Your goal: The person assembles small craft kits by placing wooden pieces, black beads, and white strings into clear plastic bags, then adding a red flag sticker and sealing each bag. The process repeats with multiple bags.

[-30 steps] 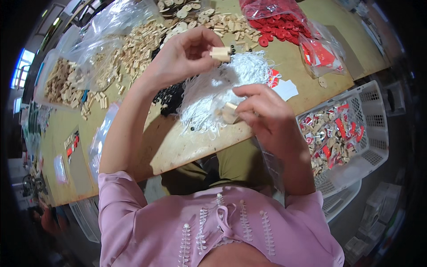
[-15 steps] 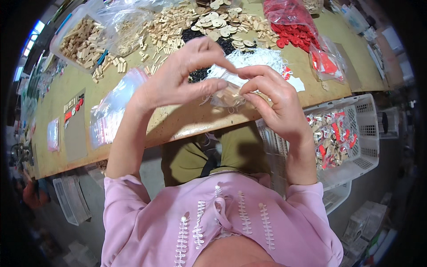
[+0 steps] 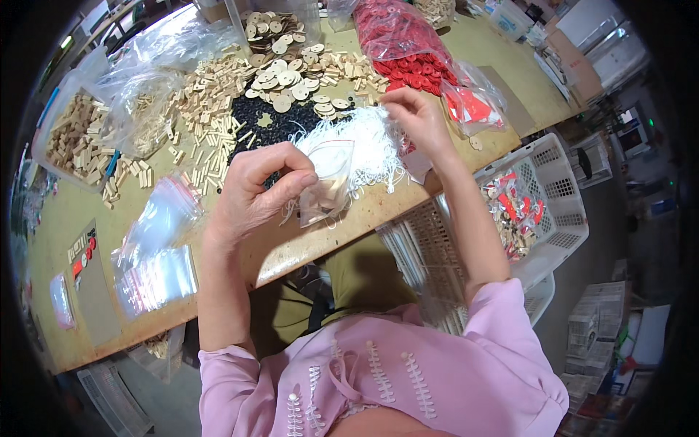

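Observation:
Between thumb and fingers, my left hand [image 3: 258, 186] grips a small clear zip bag [image 3: 335, 156] by its side. Pale wooden pieces [image 3: 333, 191] lie in the lower part of this bag, which hangs over the table's near edge. My right hand [image 3: 422, 125] is at the far right side of a heap of white string loops [image 3: 375, 149]. Its thumb and fingertips are drawn together in a pinch; whatever may be between them is too small to make out. Small black pieces [image 3: 273, 116] are spread behind and left of the strings.
Wooden discs [image 3: 291, 80], wooden blocks [image 3: 207, 102] and a bag of red discs [image 3: 411, 65] cover the table's far side. Empty zip bags [image 3: 164, 273] lie at left. A white plastic crate [image 3: 564, 218] with filled bags stands beside the table at right.
Both hands were together at the bag. My right hand has left it and moved out over the far right of the strings; my left hand keeps the bag. The view has shifted right.

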A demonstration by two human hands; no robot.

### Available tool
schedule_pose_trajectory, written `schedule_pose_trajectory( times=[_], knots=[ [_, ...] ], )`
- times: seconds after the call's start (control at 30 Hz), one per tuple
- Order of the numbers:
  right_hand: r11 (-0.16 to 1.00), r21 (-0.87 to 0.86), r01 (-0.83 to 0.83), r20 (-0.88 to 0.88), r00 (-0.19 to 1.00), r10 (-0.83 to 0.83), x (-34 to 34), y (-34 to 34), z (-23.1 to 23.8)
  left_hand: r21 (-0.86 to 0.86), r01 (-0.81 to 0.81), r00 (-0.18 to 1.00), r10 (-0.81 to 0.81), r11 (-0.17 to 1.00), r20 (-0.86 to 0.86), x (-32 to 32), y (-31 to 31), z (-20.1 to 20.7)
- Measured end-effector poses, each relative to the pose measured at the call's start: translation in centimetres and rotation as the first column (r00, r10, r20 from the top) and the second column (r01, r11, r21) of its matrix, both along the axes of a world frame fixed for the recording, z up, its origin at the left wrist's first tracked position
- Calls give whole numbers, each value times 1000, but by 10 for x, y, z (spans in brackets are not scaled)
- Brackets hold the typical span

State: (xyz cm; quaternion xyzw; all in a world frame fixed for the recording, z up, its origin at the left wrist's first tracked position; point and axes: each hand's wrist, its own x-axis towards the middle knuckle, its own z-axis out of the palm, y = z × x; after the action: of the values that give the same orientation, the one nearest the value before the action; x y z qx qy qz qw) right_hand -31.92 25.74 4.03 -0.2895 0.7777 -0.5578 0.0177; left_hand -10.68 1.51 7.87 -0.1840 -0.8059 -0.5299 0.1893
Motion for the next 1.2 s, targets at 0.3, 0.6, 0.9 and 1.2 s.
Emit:
schedule_pose_trajectory(
  times=[0.3, 0.6, 0.9, 1.2],
  knots=[
    [788, 476, 391, -435, 883, -175, -109, -1, -59, 121, -42, 999, 43, 992, -4, 7, 0, -14],
    [795, 457, 398, -302, 911, -282, -121, 5, -59, 107, -43, 998, 38, 993, 42, 10, 6, -12],
    [814, 513, 273, -331, 938, -106, -143, -1, -60, 118, -81, 996, 78, 990, 31, 7, 5, -16],
    [1000, -4, -22, 128, 991, 22, -81, -11, -10, 17, -151, 987, 151, 988, -44, 5, 4, -14]
  ],
)
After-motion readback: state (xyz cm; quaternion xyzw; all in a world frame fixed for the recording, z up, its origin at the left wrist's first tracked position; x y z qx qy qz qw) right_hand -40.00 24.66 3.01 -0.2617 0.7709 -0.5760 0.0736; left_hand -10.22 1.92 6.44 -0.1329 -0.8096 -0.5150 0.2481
